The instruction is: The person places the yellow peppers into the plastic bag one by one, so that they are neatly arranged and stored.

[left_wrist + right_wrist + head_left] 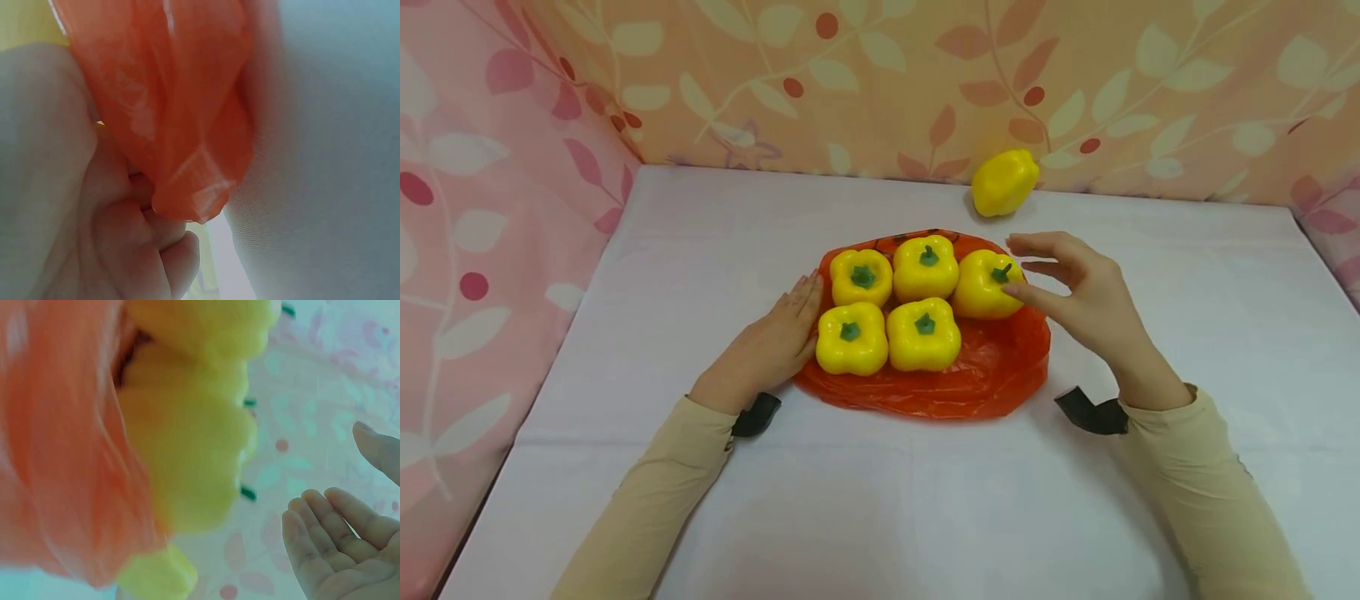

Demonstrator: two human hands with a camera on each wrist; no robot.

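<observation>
Several yellow bell peppers with green stems sit upright in two rows on a red plastic bag, its rim around them. My left hand rests flat against the bag's left side, fingers extended, beside the front-left pepper. In the left wrist view, red plastic lies against its palm and fingers. My right hand is by the rightmost pepper, thumb and fingers spread. The right wrist view shows that hand apart from the peppers, holding nothing.
Another yellow bell pepper lies on its side at the table's back edge. A white cloth covers the table. Leaf-patterned fabric hangs behind and at the sides. Dark camera mounts stick out from both sleeves.
</observation>
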